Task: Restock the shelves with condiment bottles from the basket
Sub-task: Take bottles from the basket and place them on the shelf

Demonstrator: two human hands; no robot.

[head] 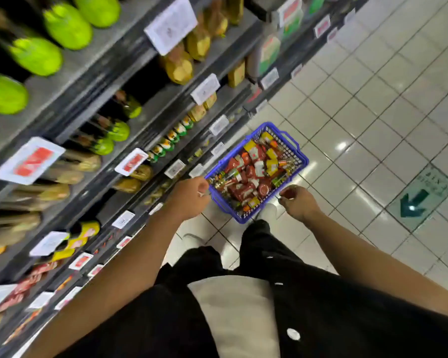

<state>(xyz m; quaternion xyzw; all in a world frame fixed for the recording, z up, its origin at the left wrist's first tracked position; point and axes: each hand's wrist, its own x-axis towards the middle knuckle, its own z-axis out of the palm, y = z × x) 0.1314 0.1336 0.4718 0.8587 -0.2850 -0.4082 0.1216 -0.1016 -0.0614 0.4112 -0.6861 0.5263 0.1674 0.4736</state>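
Looking down from the head camera, I see a blue basket (299,161) sitting on the white tiled floor (373,112), just beside the foot of the shelves (150,81). It is heaped with condiment bottles (251,174), mostly red with yellow and white labels; the print is too small for me to read, and the lower layers are buried under the top ones.

My left hand (189,196) hangs near the basket's near-left corner, fingers curled in. Something small and white shows at the knuckles, but I cannot tell what it is or whether the fingers pinch it. My right hand (296,201) hovers by the basket's near-right corner, fingers loosely curled and holding nothing I can see. Neither hand touches the bottles.

The shelves run along the left, smeared by motion blur: green-capped dark bottles (67,25) on the upper tier, golden packs (181,65) further along, white and red price tags (30,161) on the shelf edges, none legible. The lowest tiers are partly hidden by my left forearm. A green arrow sticker (414,202) lies on the floor at right, its text unreadable.
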